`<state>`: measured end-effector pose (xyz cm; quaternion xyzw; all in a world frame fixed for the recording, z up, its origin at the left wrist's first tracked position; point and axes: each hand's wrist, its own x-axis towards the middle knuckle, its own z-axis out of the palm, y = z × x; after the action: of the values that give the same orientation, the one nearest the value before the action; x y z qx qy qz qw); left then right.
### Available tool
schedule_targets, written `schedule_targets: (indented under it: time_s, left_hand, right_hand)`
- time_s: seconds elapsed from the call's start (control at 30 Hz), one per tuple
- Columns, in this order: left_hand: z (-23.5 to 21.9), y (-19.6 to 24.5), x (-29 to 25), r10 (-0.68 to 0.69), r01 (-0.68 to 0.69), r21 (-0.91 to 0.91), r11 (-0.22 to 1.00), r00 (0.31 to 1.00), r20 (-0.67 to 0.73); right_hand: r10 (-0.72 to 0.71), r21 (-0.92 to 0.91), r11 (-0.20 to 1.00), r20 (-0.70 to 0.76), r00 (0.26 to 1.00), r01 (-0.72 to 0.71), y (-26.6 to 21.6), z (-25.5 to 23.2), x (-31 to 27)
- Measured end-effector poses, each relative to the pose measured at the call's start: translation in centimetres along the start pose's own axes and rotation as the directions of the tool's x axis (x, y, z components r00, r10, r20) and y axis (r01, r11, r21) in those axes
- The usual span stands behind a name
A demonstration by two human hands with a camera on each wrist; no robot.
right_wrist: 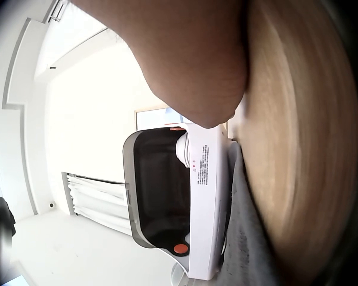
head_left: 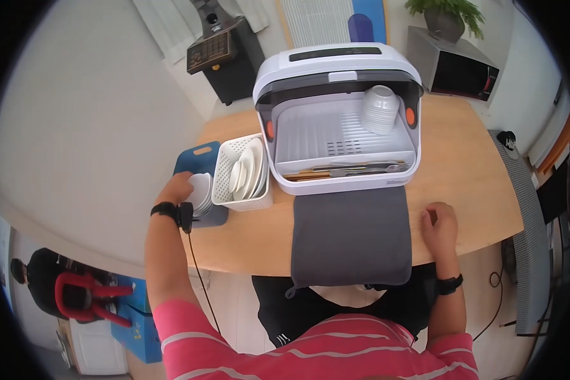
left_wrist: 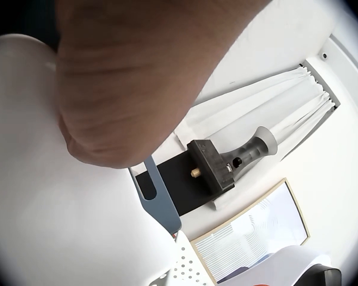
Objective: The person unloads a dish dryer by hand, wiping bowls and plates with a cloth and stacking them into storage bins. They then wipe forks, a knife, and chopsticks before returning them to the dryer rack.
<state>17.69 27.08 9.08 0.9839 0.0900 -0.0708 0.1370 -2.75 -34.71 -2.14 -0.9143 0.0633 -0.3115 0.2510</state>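
My left hand (head_left: 178, 187) is at the left side of a stack of white dishes (head_left: 201, 194) in a blue basket (head_left: 212, 219), its curled fingers gripping the rim of one dish. In the left wrist view that white dish (left_wrist: 65, 196) fills much of the lower left, and the fingertips are hidden. Beside the basket stands a white perforated basket (head_left: 242, 205) with white plates (head_left: 252, 166) on edge. My right hand (head_left: 439, 229) rests on the wooden table (head_left: 472, 171), fingers loosely curled around nothing, to the right of a grey cloth (head_left: 351, 237).
A white dish box (head_left: 278, 183) with its lid raised stands at the middle. Stacked white bowls (head_left: 380, 111) sit inside at the right, and chopsticks and cutlery (head_left: 354, 170) lie in its front compartment. A microwave (head_left: 456, 66) stands behind the table. A cable (head_left: 199, 272) hangs from my left wrist.
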Motion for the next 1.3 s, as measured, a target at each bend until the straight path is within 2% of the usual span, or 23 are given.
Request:
schedule_targets:
  time_s: [0.17,0.27,0.33,0.37,0.43,0.47,0.5,0.53,0.57,0.63,0.7,0.77,0.8,0.83,0.87,0.9,1.0,1.03,1.1,1.17,1.2,1.27,1.3]
  left_hand:
    - [0.1,0.4,-0.9,-0.001,0.001,0.01,1.0,1.0,-0.031]
    - [-0.4,0.8,-1.6,-0.04,0.04,-0.012,0.999,0.999,0.017]
    - [-0.9,0.4,-1.7,0.066,-0.066,-0.043,0.997,0.998,-0.006]
    - [-1.1,0.4,-1.9,0.072,-0.072,-0.04,0.997,0.997,-0.006]
    - [-1.7,0.4,-2.1,0.141,-0.17,-0.054,0.984,0.927,-0.349]
    - [-1.9,1.9,-3.2,0.135,-0.214,-0.132,0.968,0.884,-0.447]
    - [-1.7,3.3,-4.5,0.137,-0.216,-0.13,0.968,0.884,-0.447]
    - [-1.2,4.6,-6.1,0.154,-0.341,-0.336,0.878,0.866,-0.476]
    - [-0.3,5.9,-7.8,0.162,-0.449,-0.516,0.729,0.846,-0.508]
    - [3.0,8.5,-11.8,0.259,-0.513,-0.718,0.47,0.858,-0.444]
    - [7.2,10.1,-15.3,0.391,-0.407,-0.851,0.333,0.881,-0.268]
    - [11.8,10.2,-17.1,0.5,-0.193,-0.958,0.212,0.864,-0.064]
    - [13.6,10.1,-17.4,0.499,-0.191,-0.963,0.19,0.864,-0.073]
    - [15.2,10.1,-17.7,0.534,-0.11,-0.984,0.141,0.845,-0.018]
    - [16.5,10.0,-18.0,0.569,-0.022,-0.995,0.094,0.821,0.036]
    - [17.1,10.1,-18.2,0.563,-0.01,-0.997,0.071,0.826,0.031]
    - [17.4,9.8,-17.5,0.629,0.155,-0.987,-0.032,0.771,0.101]
    - [17.6,9.8,-17.2,0.611,0.159,-0.985,-0.064,0.786,0.087]
    - [17.6,9.4,-16.5,0.607,0.27,-0.943,-0.192,0.788,0.102]
    - [17.6,9.1,-16.8,0.603,0.301,-0.921,-0.249,0.792,0.095]
    - [17.8,9.1,-17.0,0.597,0.269,-0.933,-0.238,0.798,0.078]
    - [18.3,9.0,-17.4,0.587,0.238,-0.942,-0.235,0.808,0.058]
    - [18.6,8.8,-17.6,0.585,0.21,-0.943,-0.26,0.811,0.019]
  right_hand:
    - [-0.005,0.026,1.0,0.009,1.0,0.005,0.2,0.1,0.2]
    - [-0.017,0.033,0.999,-0.009,1.0,0.018,0.3,0.1,0.1]
    - [-0.02,0.039,0.999,-0.012,1.0,0.02,0.5,0.2,0.0]
    - [-0.026,0.045,0.999,-0.013,1.0,0.027,0.6,0.2,0.0]
    - [-0.011,0.048,0.999,-0.01,1.0,0.012,0.4,0.0,0.1]
    - [-0.003,0.053,0.999,0.0,1.0,0.003,0.3,0.0,0.1]
    - [0.0,0.053,0.999,-0.001,1.0,0.0,0.3,0.0,0.1]
    - [-0.009,0.045,0.999,-0.009,1.0,0.01,0.4,0.0,0.1]
    - [-0.019,0.036,0.999,-0.017,1.0,0.019,0.4,0.1,0.1]
    - [-0.012,0.03,0.999,-0.004,1.0,0.012,0.6,0.1,0.0]
    - [-0.015,0.015,1.0,0.007,1.0,0.015,0.6,0.2,-0.1]
    - [0.294,0.216,0.924,0.129,0.947,-0.317,0.3,0.2,0.0]
    - [0.281,0.201,0.932,0.126,0.951,-0.302,-0.4,-0.2,0.8]
    - [0.07,0.184,0.979,0.087,0.994,-0.085,-1.8,-0.6,2.1]
    - [-0.146,0.161,0.978,0.061,0.987,0.135,-3.3,-1.0,3.3]
    - [-0.24,0.135,0.963,0.033,0.97,0.234,-4.6,-1.0,5.1]
    - [-0.482,0.058,0.875,0.019,0.876,0.48,-8.7,0.0,11.9]
    - [-0.532,0.015,0.847,0.048,0.846,0.531,-9.4,1.0,14.4]
    - [-0.607,-0.015,0.792,0.086,0.79,0.61,-10.5,3.4,18.9]
    - [-0.513,-0.198,0.804,0.243,0.823,0.56,-10.7,5.3,22.8]
    - [-0.528,-0.192,0.794,0.252,0.811,0.577,-10.7,6.1,24.8]
    - [-0.249,-0.179,0.91,0.485,0.838,0.374,-10.0,7.2,28.1]
    - [-0.256,-0.181,0.905,0.49,0.833,0.384,-9.8,7.7,29.0]
